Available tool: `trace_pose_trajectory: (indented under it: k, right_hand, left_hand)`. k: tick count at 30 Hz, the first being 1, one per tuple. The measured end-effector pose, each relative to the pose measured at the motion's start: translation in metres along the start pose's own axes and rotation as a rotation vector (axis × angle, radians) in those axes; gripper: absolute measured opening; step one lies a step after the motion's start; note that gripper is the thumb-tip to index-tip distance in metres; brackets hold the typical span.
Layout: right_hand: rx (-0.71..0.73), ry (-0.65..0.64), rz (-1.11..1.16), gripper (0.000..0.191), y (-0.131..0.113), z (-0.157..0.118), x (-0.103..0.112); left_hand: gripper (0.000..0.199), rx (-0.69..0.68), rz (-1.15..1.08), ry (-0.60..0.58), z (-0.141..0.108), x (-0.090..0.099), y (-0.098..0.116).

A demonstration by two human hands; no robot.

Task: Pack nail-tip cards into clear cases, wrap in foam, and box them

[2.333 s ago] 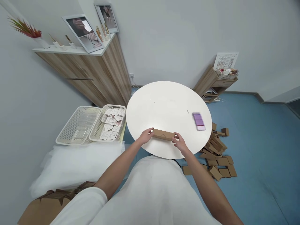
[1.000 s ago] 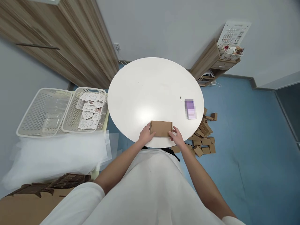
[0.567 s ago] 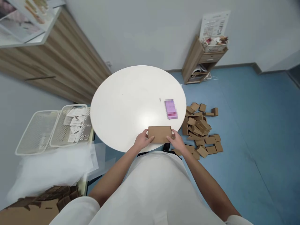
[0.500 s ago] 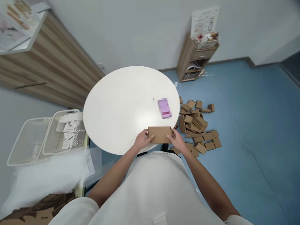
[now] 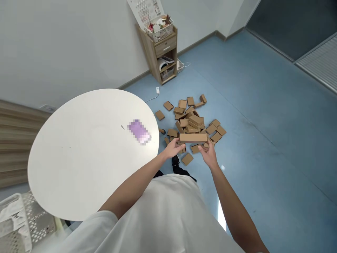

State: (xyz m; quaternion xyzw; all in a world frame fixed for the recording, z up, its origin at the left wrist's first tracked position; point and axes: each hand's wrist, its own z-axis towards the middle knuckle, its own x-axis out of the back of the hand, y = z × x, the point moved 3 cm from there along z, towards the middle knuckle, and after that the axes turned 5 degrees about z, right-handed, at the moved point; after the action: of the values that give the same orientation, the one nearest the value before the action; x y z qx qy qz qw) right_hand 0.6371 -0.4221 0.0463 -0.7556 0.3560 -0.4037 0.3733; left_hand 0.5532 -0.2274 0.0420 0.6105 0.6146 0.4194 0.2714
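Observation:
A long brown cardboard box (image 5: 193, 137) is held level in front of my body, above the blue floor and the heap of boxes. My left hand (image 5: 173, 147) grips its left end, the thumb on the near side. At the right end, my right hand (image 5: 209, 151) holds the box with fingers behind and thumb toward me. Beneath and beyond it, many small cardboard boxes (image 5: 196, 121) lie piled and scattered on the floor.
The round white table (image 5: 79, 151) stands at the left, with a blurred purple item (image 5: 139, 131) on it. A wooden cabinet (image 5: 165, 47) with a filled basket (image 5: 160, 31) is by the wall. White baskets (image 5: 15, 225) are at lower left.
The view has turned right. Both hands have carried the box from the table's edge to over the floor pile, and the box now shows a narrower side.

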Motion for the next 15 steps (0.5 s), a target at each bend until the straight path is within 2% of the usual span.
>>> trace_pose_trajectory:
  k: [4,7,11,15]
  right_hand:
    - [-0.018,0.124,0.022,0.080,0.014,0.003,0.017]
    - [-0.056,0.134,-0.007,0.080,0.027,0.005,0.018]
    - [-0.082,0.073,-0.024,0.079,0.032,0.012,0.007]
    - [-0.074,-0.040,-0.041,0.073,0.017,0.018,-0.016]
  left_hand:
    - [0.060,0.016,0.002,-0.125,0.016,-0.020,0.003]
    - [0.062,0.028,0.077,-0.152,0.010,-0.021,-0.005]
    - [0.060,0.079,0.150,-0.120,-0.006,-0.001,-0.023]
    - [0.052,0.152,0.123,0.054,-0.023,0.031,-0.035]
